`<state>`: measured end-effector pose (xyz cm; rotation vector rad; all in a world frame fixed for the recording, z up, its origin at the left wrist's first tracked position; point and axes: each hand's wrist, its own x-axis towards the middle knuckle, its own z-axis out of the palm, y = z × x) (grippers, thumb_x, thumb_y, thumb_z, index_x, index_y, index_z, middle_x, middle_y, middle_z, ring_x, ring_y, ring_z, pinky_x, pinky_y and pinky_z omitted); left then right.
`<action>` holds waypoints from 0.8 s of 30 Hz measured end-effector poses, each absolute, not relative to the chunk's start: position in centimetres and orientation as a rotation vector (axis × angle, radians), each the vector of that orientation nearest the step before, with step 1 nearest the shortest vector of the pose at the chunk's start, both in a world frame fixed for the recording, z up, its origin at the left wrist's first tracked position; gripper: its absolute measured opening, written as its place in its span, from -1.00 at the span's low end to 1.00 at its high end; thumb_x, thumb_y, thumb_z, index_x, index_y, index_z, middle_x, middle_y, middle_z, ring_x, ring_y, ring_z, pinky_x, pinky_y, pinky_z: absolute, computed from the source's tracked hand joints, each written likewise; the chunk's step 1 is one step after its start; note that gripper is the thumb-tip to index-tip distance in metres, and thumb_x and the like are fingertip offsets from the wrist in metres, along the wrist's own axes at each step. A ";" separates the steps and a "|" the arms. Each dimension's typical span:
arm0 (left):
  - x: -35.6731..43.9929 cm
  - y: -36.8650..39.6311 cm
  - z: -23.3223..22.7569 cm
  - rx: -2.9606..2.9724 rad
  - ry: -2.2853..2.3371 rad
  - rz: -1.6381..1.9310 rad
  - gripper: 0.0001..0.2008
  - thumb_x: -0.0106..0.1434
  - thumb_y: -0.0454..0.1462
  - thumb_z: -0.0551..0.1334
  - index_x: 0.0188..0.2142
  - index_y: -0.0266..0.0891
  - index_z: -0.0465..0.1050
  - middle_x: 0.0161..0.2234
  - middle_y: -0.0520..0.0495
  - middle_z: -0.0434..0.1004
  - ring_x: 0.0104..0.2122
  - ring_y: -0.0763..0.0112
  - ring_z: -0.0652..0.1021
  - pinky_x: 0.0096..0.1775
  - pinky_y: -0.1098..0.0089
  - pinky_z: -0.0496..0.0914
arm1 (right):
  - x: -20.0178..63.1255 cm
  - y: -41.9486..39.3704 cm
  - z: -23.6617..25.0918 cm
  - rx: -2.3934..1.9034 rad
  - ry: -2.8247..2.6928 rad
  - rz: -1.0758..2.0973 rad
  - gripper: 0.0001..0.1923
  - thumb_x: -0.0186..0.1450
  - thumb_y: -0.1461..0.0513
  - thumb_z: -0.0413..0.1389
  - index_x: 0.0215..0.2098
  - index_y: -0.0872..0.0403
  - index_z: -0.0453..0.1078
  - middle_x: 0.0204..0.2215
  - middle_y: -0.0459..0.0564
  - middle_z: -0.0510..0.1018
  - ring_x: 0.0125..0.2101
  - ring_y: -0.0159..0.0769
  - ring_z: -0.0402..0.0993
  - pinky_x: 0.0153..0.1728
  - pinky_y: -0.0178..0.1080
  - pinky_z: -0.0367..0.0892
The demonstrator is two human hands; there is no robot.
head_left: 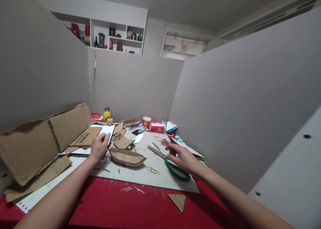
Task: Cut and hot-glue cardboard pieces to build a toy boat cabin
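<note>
Grey partition boards wall us in on three sides, and over the far one we see a white shelf unit point(114, 34) with dark vases and red boxes. Below, our worktop point(120, 205) is covered in red, with a pale cutting sheet point(150, 180) laid over it and scraps scattered about.

We take the boat-shaped cardboard piece point(127, 156) as our landmark, lying flat near the middle of the sheet. Just left of it our left hand point(99, 147) rests with fingers loosely curled on a white paper sheet point(105, 130); its grip looks relaxed, closed on nothing, though the fingertips are turned away from us and we cannot be sure. Further left of the boat piece, a long folded cardboard panel point(42, 142) leans along the partition.

To the right of the boat piece lie green-handled scissors point(165, 160), blades pointing back toward it. Our right hand point(182, 157) lies over the handle end, fingers spread and open, touching or just above the green loop, not clasped round it. A rubber band point(152, 170) lies between the boat piece and the scissors, nearer us.

Beyond the boat piece stand a yellow bottle point(106, 113), a red paper cup point(146, 122) and a red box point(156, 127). Nearer us than the boat piece, a cardboard triangle point(178, 200) lies on the red cover.
</note>
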<state>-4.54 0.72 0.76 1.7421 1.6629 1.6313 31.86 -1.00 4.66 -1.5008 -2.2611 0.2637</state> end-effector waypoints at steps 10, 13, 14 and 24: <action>-0.5 -1.2 4.6 1.893 1.401 1.485 -0.77 0.36 -0.17 0.17 -0.19 -0.31 0.46 -0.31 -0.04 0.53 -0.38 0.40 0.55 -0.33 0.32 0.48 | 21.4 -0.7 6.1 -0.772 -1.991 0.877 -0.77 0.19 0.13 0.17 -0.24 0.09 0.42 -0.46 -0.08 0.48 -0.46 -0.37 0.37 -0.41 -0.28 0.34; 1.6 -1.9 6.2 2.003 1.281 1.342 -0.78 0.32 -0.26 0.15 -0.34 -0.28 0.54 -0.48 0.02 0.55 -0.49 0.45 0.51 -0.44 0.46 0.39 | 20.4 -0.1 7.1 -0.653 -1.799 1.142 -0.74 0.11 0.12 0.28 -0.28 0.08 0.45 -0.49 -0.12 0.49 -0.51 -0.41 0.36 -0.43 -0.29 0.33; 2.2 -2.0 6.5 2.035 1.249 1.292 -0.79 0.30 -0.27 0.15 -0.37 -0.26 0.56 -0.49 0.03 0.56 -0.51 0.46 0.50 -0.46 0.48 0.37 | 20.3 0.1 7.3 -0.657 -1.756 1.171 -0.74 0.10 0.12 0.30 -0.30 0.08 0.46 -0.51 -0.13 0.49 -0.51 -0.41 0.36 -0.43 -0.29 0.33; 3.6 -0.2 6.0 2.203 1.151 1.097 -0.75 0.26 -0.35 0.12 -0.36 -0.23 0.60 -0.47 -0.03 0.59 -0.44 0.36 0.51 -0.34 0.39 0.32 | 21.6 3.1 5.4 -0.769 -1.621 1.271 -0.73 0.10 0.13 0.32 -0.26 0.06 0.50 -0.53 -0.11 0.54 -0.50 -0.37 0.44 -0.38 -0.25 0.39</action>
